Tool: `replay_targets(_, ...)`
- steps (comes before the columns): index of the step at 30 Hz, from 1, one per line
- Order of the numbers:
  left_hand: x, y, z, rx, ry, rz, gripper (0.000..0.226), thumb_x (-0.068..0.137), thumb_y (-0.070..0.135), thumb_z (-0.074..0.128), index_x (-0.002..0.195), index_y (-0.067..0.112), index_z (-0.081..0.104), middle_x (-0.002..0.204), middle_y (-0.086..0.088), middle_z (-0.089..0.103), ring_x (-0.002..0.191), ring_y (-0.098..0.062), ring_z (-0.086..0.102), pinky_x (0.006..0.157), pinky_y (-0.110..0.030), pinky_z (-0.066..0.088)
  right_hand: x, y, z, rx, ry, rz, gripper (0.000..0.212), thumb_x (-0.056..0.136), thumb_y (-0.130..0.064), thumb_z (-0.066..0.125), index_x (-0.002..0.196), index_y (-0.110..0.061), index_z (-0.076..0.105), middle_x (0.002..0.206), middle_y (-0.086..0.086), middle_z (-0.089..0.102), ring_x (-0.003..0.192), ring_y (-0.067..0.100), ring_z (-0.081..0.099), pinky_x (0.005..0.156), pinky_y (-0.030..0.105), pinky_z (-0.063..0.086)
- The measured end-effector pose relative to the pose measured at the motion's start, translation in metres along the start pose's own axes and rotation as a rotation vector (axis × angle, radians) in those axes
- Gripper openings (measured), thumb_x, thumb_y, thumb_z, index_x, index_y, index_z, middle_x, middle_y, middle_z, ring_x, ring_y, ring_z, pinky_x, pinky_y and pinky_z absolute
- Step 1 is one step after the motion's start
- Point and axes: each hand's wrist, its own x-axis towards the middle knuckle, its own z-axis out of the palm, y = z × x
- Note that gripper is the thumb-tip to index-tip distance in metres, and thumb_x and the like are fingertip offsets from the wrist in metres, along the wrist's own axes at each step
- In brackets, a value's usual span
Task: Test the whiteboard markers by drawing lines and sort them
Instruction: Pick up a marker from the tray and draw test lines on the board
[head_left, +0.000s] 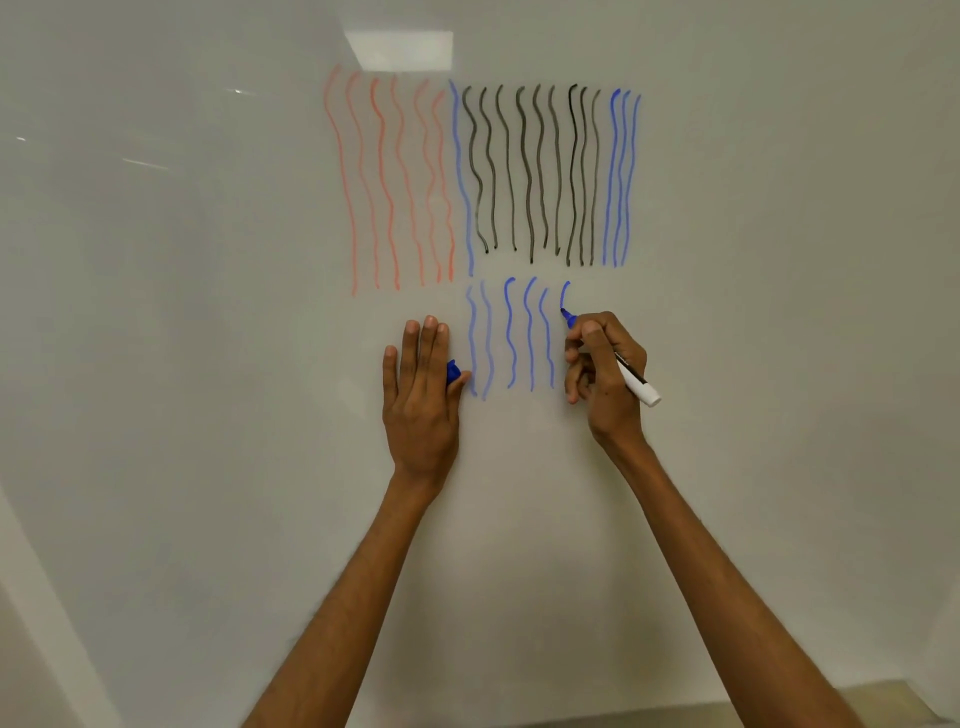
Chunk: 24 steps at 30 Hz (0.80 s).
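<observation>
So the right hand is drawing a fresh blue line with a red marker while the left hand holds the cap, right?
Not quite: the head view shows the marker in the right hand is blue, not red. It is drawing a blue line, and the left hand holds the blue cap.

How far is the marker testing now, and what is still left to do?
Done: red lines, black lines and several blue lines are on the whiteboard. In hand: the right hand has just begun a new stroke with the blue marker; the left hand holds its cap. Left: finishing this line; no sorting is visible.
</observation>
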Motion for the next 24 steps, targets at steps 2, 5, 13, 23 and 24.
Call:
replay_targets(2,0.0,0.0,0.0,0.001,-0.003,-0.001,0.05,0.104,0.024,0.049,0.147,0.001,0.039,0.156,-0.006,0.032,0.151,-0.013,0.013,0.125,-0.038,0.012,-0.005,0.002,-0.003,-0.003,0.013,0.012,0.024,0.099,-0.02,0.045,0.081,-0.009,0.058,0.067,0.002,0.052,0.041,0.018,0.041,0.038,0.02,0.034)
replay_targets(5,0.0,0.001,-0.001,0.008,-0.006,0.002,0.052,0.102,0.021,0.053,0.147,0.001,0.038,0.156,-0.006,0.031,0.151,-0.014,0.013,0.125,-0.039,0.012,-0.015,0.006,-0.006,-0.004,0.02,0.03,0.024,0.099,-0.019,0.045,0.081,-0.01,0.057,0.067,0.006,0.051,0.041,0.02,0.04,0.038,0.02,0.033)
replay_targets(13,-0.001,0.001,-0.001,0.003,-0.009,-0.003,0.054,0.1,0.018,0.057,0.148,0.001,0.038,0.156,-0.007,0.032,0.151,-0.015,0.015,0.124,-0.04,0.013,-0.042,0.02,-0.016,-0.018,0.015,0.097,0.024,0.097,-0.019,0.045,0.08,-0.007,0.057,0.064,0.004,0.051,0.04,0.019,0.039,0.037,0.02,0.032)
replay_targets(23,-0.001,0.001,-0.002,0.0,-0.012,-0.01,0.052,0.102,0.02,0.054,0.148,0.001,0.038,0.156,-0.009,0.035,0.15,-0.016,0.017,0.125,-0.039,0.012,-0.057,0.025,-0.027,-0.037,0.022,0.145,0.026,0.095,-0.017,0.047,0.077,-0.004,0.057,0.061,0.009,0.049,0.041,0.024,0.035,0.037,0.02,0.03)
replay_targets(24,-0.001,0.001,-0.001,0.004,-0.012,-0.007,0.052,0.102,0.02,0.055,0.148,0.001,0.038,0.156,-0.01,0.035,0.15,-0.017,0.017,0.125,-0.04,0.012,-0.056,0.024,-0.029,-0.043,0.021,0.147,0.025,0.095,-0.018,0.048,0.076,-0.005,0.059,0.061,0.01,0.049,0.041,0.026,0.034,0.036,0.021,0.029)
